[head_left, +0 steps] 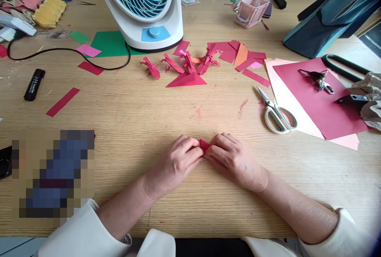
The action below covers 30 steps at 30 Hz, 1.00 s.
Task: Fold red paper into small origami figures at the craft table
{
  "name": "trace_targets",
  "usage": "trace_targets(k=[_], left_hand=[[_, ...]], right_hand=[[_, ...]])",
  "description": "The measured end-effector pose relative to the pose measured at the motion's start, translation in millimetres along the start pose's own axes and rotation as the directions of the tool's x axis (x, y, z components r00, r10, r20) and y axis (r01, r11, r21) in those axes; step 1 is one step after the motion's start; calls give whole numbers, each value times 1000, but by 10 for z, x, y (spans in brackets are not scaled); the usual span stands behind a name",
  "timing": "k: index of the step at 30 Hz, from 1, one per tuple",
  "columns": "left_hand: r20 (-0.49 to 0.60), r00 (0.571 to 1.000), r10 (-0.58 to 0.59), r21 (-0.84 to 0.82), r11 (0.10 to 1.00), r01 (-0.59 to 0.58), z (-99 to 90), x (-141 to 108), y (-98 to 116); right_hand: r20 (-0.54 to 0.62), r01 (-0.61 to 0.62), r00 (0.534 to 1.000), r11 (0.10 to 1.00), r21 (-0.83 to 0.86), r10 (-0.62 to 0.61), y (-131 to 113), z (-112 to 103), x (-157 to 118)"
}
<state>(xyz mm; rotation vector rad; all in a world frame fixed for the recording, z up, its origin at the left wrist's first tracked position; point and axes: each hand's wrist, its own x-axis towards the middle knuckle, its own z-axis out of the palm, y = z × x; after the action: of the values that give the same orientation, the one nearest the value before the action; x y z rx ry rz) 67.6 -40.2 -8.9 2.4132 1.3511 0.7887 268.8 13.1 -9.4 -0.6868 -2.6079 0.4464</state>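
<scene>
Between my two hands is a small folded piece of red paper [204,145], mostly hidden by fingers. My left hand [181,158] pinches its left side with closed fingers. On the other side, my right hand [233,158] has its fingers closed on the paper's right end. Both hands rest low over the wooden table [143,118]. Beyond them, several folded red paper figures [188,62] stand in a row behind a flat red folded triangle [187,79]. White-handled scissors [278,116] lie to the right, blades pointing away.
A white fan [154,31] stands at the back. Red and pink sheets [315,106] lie at right beside a dark blue bag [330,19]. A black marker [34,85] and a red paper strip [62,102] are at left. A pink basket [251,13] sits farther back.
</scene>
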Motion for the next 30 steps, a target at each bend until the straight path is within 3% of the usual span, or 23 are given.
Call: trace_targets(k=[5, 13, 22, 30], left_hand=[[-3, 999, 41, 65, 997, -41, -2, -4, 15], [-24, 1000, 1, -1, 1000, -1, 34, -1, -2], [-1, 997, 81, 158, 984, -80, 46, -22, 8], [5, 998, 59, 158, 986, -59, 63, -19, 0]], right_hand=[[10, -8, 1000, 1000, -4, 8, 2, 20, -13], [4, -44, 999, 998, 49, 44, 17, 28, -15], [3, -73, 997, 996, 59, 73, 11, 32, -16], [-2, -76, 997, 996, 50, 76, 0, 36, -22]])
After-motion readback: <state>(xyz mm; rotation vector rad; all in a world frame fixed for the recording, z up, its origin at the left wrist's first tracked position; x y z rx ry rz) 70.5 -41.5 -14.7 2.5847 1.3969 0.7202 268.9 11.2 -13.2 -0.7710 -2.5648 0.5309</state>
